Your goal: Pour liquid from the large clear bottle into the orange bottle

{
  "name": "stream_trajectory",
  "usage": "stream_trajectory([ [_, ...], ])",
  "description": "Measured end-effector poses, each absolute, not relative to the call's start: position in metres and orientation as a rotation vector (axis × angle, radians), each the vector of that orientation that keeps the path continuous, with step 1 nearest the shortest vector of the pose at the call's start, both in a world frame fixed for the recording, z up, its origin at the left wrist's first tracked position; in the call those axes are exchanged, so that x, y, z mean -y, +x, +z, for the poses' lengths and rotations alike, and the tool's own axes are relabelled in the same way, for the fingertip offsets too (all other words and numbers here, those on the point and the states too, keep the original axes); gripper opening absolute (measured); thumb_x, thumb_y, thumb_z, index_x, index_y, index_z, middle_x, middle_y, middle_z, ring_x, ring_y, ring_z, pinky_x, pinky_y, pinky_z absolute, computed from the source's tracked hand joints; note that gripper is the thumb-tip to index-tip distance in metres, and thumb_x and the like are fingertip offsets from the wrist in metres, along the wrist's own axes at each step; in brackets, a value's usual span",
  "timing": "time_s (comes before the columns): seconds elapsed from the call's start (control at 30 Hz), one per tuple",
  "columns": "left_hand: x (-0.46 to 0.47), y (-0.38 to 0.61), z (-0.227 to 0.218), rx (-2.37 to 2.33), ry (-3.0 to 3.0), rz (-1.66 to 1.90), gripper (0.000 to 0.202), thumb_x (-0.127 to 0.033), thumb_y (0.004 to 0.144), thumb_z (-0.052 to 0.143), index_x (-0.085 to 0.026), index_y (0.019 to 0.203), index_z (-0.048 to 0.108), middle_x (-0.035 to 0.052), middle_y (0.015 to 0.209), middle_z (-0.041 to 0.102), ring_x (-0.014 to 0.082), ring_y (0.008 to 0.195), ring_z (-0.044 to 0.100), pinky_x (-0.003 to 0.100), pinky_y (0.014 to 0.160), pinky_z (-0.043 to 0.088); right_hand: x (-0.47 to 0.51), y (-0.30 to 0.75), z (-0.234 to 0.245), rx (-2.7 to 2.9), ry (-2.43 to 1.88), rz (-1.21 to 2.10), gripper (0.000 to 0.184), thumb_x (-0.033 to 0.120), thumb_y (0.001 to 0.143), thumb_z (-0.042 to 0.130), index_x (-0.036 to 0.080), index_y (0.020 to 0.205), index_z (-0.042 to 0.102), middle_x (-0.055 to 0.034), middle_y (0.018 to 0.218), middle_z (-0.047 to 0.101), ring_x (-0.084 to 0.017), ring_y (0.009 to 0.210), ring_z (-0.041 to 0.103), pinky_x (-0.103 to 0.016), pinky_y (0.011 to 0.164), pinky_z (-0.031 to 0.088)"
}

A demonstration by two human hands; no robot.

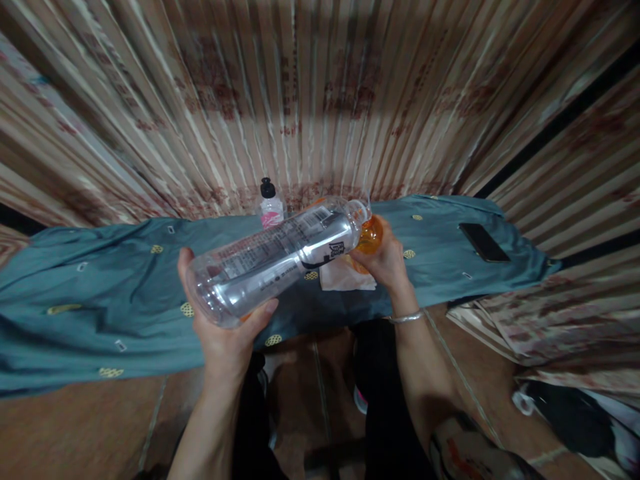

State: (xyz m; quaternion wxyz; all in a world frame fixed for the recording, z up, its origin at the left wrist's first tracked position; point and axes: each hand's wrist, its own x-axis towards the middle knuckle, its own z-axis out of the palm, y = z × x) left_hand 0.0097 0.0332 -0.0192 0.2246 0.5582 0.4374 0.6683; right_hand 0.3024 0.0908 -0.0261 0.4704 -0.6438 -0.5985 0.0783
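Note:
A large clear plastic bottle (280,260) with a printed label lies tilted across the middle, its neck pointing up and to the right. My left hand (227,330) is wrapped round its base end. In my right hand (385,263) is a small orange bottle (370,235), held right at the mouth of the clear bottle; whether the two touch, I cannot tell. Below the orange bottle, a white cloth or tissue (345,275) lies on the table cover. Behind the clear bottle stands a small bottle with a black cap (270,203) and a pink label, partly hidden.
A teal patterned cloth (100,287) covers the long, narrow table. On its right side lies a black phone (483,242). A pleated, patterned curtain (300,100) hangs close behind. Dark items (570,413) lie on the tiled floor at lower right.

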Motion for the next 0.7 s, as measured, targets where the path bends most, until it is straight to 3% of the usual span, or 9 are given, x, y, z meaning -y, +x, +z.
stream_trajectory([
  [0.7, -0.0328, 0.0097, -0.0184, -1.248, 1.516, 1.819, 0.126, -0.049, 0.056, 0.096, -0.043, 0.163, 0.032, 0.0056, 0.168, 0.039, 0.0414, 0.154, 0.041, 0.062, 0.132, 0.030, -0.0896, 0.3010, -0.0229, 1.455, -1.570, 0.201, 0.079, 0.038, 0.067, 0.083, 0.025, 0.141, 0.057, -0.0109, 0.127, 0.077, -0.039, 0.124, 0.072, -0.054, 0.105, 0.060],
])
